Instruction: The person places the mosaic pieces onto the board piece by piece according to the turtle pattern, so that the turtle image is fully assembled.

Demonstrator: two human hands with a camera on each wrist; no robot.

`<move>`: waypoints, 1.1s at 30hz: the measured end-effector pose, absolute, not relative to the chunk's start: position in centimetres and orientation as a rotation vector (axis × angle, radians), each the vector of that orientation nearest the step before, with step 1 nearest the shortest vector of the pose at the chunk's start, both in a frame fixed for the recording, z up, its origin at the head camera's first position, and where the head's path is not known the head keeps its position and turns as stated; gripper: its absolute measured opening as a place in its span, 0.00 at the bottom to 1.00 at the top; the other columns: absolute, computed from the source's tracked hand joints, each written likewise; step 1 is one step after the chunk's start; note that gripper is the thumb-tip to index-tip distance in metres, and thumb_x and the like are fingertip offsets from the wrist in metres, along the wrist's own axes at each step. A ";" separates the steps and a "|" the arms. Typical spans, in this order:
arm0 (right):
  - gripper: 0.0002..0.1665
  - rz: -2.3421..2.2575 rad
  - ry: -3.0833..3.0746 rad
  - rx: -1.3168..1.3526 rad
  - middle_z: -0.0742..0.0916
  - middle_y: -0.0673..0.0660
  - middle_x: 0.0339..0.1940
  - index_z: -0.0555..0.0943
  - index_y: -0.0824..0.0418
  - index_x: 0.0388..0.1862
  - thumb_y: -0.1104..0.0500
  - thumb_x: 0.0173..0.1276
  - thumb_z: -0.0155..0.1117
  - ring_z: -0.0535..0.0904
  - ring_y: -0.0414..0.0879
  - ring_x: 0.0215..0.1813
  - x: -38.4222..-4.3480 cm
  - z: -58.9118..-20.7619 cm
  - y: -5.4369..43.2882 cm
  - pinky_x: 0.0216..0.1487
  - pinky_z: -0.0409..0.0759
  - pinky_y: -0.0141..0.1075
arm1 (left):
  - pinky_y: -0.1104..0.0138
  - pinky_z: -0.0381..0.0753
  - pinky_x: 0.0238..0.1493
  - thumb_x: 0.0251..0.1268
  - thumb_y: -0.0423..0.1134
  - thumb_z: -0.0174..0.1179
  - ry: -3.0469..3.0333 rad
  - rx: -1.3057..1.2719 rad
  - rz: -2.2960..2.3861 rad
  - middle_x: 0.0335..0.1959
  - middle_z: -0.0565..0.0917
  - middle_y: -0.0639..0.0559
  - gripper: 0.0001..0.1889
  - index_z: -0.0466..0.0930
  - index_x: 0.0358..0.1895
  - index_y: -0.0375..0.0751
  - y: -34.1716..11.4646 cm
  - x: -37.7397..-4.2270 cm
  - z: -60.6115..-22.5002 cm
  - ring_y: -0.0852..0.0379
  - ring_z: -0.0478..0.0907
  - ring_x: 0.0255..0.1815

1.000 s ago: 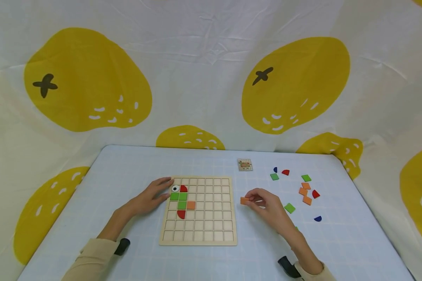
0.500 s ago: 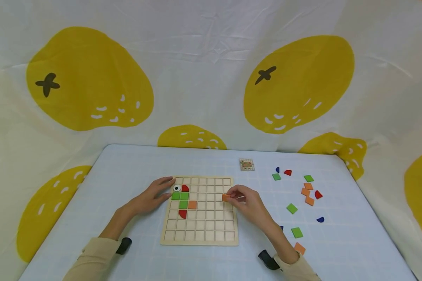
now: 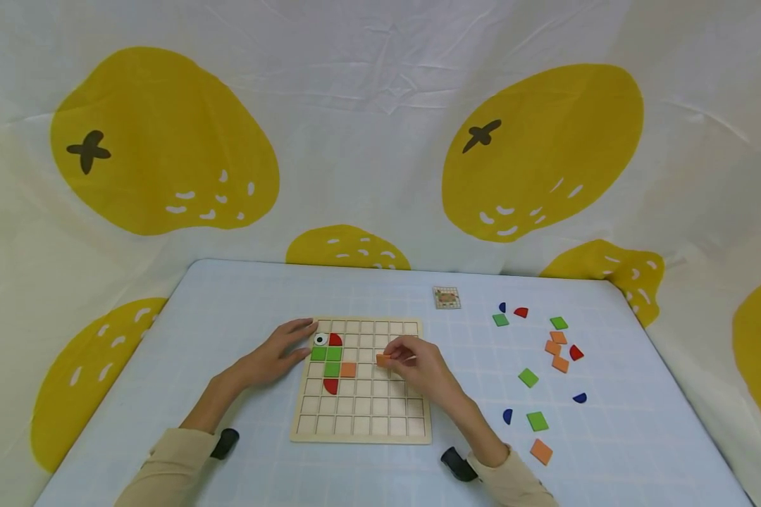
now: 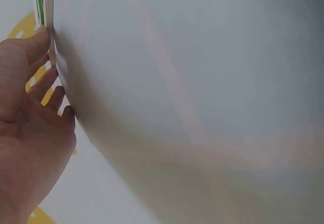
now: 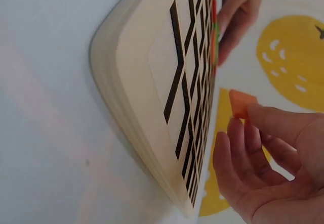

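And we have the right hand (image 3: 421, 366) out over the wooden board (image 3: 361, 407), its grip clamped on an orange square (image 3: 381, 360), up above the grid just right of its middle. The right wrist view gives us the detail: thumb pressing one side of the square, a fingertip meeting it from the other, the remaining fingers loosely bent, the square apart from the board. We see that forearm slanting in from the lower right, back of the hand upward, the wrist across the board's right edge.

Over to the left hand (image 3: 275, 355): here the grip is apart, fingers and thumb spread, touching the board's left edge, the fingertips near the top corner, the thumb lower down. We spot its forearm angling up from the lower left, cuff (image 3: 187, 443) back at the wrist.

Just inside that edge sit an eye disc (image 3: 320, 339), two red pieces (image 3: 330, 386), three green squares (image 3: 332, 370) and a second orange tile (image 3: 349, 370). Loose pieces (image 3: 528, 377) dot the bench (image 3: 241, 303) to the right.
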State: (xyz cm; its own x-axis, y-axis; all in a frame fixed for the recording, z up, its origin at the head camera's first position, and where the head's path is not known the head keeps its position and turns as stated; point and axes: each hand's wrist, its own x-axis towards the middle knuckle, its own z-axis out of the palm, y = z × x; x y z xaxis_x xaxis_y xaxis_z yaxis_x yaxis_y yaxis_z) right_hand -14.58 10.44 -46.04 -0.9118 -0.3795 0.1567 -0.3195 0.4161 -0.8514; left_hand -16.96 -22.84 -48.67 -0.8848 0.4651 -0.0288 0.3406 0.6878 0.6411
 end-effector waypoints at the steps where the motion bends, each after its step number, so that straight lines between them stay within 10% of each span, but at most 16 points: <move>1: 0.08 -1.536 2.585 -0.645 0.88 0.54 0.39 0.85 0.64 0.43 0.69 0.66 0.73 0.85 0.48 0.43 -14.6 -46.1 10.2 0.46 0.85 0.32 | 0.39 0.57 0.76 0.78 0.36 0.58 2.709 0.651 0.974 0.80 0.59 0.35 0.31 0.61 0.79 0.37 -22.8 -16.9 -48.6 0.34 0.53 0.80; 33: 0.04 -1.416 2.414 -0.791 0.86 0.53 0.35 0.84 0.66 0.43 0.69 0.71 0.68 0.81 0.41 0.37 -14.2 -47.0 5.5 0.40 0.81 0.30 | 0.36 0.55 0.75 0.79 0.36 0.57 2.698 0.711 1.026 0.78 0.60 0.32 0.29 0.63 0.78 0.32 -22.9 -17.2 -48.7 0.30 0.54 0.79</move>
State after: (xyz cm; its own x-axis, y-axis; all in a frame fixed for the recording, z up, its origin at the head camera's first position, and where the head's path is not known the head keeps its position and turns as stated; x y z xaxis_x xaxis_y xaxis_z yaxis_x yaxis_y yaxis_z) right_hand -14.22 5.55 -46.99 -0.8270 -0.5579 0.0691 -0.3325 0.3864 -0.8603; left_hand -17.16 -22.90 -48.72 -0.8722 0.4889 0.0112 0.3729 0.6499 0.6623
